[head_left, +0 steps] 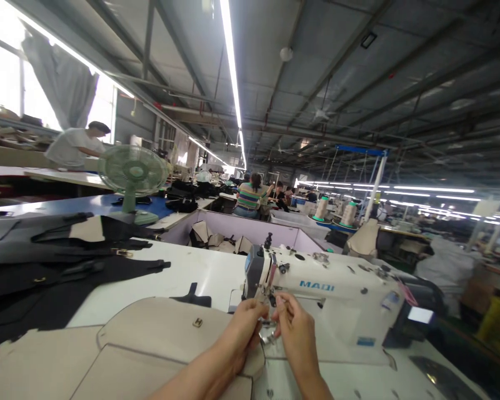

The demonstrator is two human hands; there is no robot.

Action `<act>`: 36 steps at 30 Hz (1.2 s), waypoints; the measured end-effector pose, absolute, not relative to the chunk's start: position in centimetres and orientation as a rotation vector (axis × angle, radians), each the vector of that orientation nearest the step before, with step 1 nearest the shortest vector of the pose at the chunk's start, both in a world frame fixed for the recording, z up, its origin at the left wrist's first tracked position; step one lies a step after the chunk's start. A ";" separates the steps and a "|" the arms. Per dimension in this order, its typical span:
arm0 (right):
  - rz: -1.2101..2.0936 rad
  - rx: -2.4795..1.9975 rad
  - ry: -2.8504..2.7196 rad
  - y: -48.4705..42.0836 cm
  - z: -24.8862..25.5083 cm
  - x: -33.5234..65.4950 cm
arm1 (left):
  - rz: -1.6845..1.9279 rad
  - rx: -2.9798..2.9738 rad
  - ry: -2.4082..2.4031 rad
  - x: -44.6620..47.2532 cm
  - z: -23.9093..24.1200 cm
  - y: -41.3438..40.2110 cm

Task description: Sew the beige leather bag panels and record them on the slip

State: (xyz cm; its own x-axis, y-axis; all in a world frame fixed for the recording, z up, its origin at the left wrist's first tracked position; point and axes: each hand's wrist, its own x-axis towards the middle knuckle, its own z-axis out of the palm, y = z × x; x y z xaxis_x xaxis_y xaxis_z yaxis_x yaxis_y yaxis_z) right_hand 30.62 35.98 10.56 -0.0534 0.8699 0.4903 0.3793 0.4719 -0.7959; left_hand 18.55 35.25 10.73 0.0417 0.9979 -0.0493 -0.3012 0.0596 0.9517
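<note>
Both hands are raised at the needle end of a white sewing machine (341, 300). My left hand (246, 328) comes in from the left with its fingers pinched near the needle area. Just across from it, my right hand (294, 325) has thumb and fingertips closed together beside the presser foot. Whatever is between the fingertips is too small to make out. Under my left forearm lies a beige leather-like panel (162, 322) with a dark edge line and a small metal H-shaped fitting (197, 322).
Black cut pieces (45, 266) are heaped on the left. A green fan (131, 178) stands on a blue surface behind them. Beyond the machine is a lilac-walled bin (225, 222) holding beige and black pieces. Thread cones (321, 209) stand behind. Several people work farther back.
</note>
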 end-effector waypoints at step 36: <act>0.259 -1.459 -1.859 34.2 10.0 30.6 | 0.909 2.197 1.814 14.9 16.6 35.9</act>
State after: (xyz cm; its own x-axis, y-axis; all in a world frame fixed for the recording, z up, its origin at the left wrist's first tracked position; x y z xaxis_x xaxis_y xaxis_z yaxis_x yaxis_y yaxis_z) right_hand 30.55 34.19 9.99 -0.0730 0.9016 0.4263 0.7509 0.3310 -0.5715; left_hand 14.87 35.89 16.64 0.0844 0.9320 0.3526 0.8405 -0.2566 0.4771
